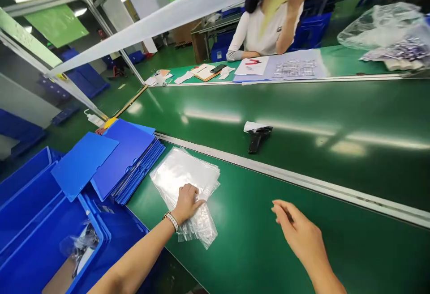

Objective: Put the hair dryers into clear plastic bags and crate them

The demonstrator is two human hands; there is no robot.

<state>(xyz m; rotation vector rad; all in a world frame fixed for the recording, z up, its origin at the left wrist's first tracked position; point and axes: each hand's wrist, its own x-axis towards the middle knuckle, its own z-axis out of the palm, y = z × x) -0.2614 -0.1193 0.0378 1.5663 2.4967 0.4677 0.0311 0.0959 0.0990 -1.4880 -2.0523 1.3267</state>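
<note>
My left hand rests on a pile of clear plastic bags on the green tabletop. Its fingers are curled onto the upper bags, and the thumb points right; a few bags fan out crookedly under the wrist. To the right, my right hand hovers over the bare green surface. Its thumb and fingers are loosely bent with a small gap between them, and nothing shows in them. Beyond the metal rail, a black angled object, shaped like a handle with a head, lies on the green belt with a white piece against it.
Blue folders or sheets are stacked left of the bags, beside blue bins. A pale metal rail separates table and belt. Across the belt sits a person behind papers, red-handled pliers and a large plastic bag.
</note>
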